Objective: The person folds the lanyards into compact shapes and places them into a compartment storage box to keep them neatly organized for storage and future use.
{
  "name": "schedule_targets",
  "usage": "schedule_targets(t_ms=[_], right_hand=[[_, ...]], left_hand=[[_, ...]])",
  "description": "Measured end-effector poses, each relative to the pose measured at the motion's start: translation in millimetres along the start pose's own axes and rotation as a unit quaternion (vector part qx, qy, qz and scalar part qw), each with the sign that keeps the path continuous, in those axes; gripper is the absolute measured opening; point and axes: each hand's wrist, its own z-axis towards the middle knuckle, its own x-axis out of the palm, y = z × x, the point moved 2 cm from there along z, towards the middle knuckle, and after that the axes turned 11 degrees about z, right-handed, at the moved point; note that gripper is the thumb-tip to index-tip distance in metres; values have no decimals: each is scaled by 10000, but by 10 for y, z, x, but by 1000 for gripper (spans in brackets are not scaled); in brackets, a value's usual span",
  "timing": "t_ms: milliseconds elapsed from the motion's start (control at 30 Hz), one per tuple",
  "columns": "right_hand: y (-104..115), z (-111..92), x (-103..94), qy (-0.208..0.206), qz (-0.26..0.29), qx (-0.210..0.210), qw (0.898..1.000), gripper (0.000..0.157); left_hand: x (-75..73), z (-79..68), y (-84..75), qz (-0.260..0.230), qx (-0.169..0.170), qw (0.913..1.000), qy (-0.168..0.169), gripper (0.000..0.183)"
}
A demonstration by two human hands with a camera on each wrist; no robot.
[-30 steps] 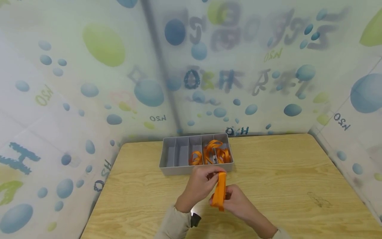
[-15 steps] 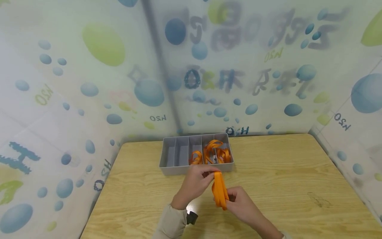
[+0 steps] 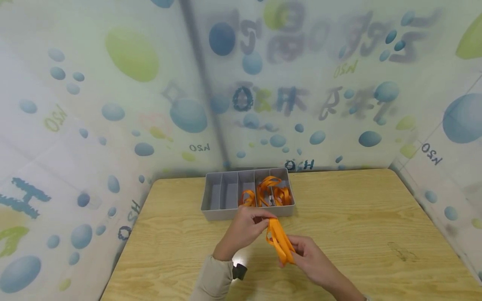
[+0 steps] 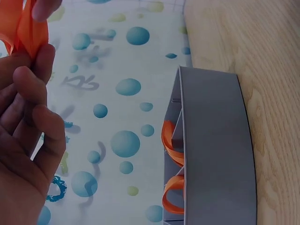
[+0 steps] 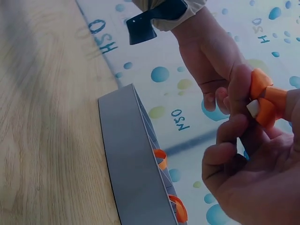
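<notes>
An orange lanyard (image 3: 279,240), folded into a bundle of long flat loops, hangs between both hands above the table. My left hand (image 3: 244,228) pinches its upper end between thumb and fingers. Lower down and to the right, my right hand (image 3: 310,258) grips the other end of the bundle. In the right wrist view, a small white piece (image 5: 253,108) shows against the orange band (image 5: 265,112) by the fingers. The left wrist view catches only part of the orange bundle (image 4: 33,30) at its top left corner.
Behind the hands stands a grey divided box (image 3: 222,215). Orange bands lie in its right-hand compartments, among them a loop (image 3: 247,197) and a coil (image 3: 282,195); a small metal piece shows there. The wooden table (image 3: 357,225) meets a patterned wall (image 3: 331,125).
The bundle has turned from edge-on to show its separate loops, its lower end swinging right. My right hand has shifted slightly right, my left slightly left. The box has stayed put.
</notes>
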Motion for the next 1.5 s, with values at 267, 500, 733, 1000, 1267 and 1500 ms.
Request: schedule_targets(t_ms=[267,500,733,1000,1267,1500], right_hand=[[30,-9,10,308,319,-25,9990,36],[66,-32,8,341,592,-18,9977,37],[108,-23,16,508,920,-211,9942,34],[100,21,10,327,1159,-491,9915,34],[31,47,-63,-28,1985,-497,9788,33],[-24,59,-140,-688,2237,-218,9720,27]], left_hand=[[65,-7,64,-664,218,9975,85,29],[128,-28,111,-788,194,9967,-45,29],[210,-57,134,-1099,187,9935,-245,32],[377,-89,143,-1591,476,9844,-590,10],[540,-138,102,-1802,-382,9811,-597,10],[702,-181,72,-1273,-292,9840,-1211,8]])
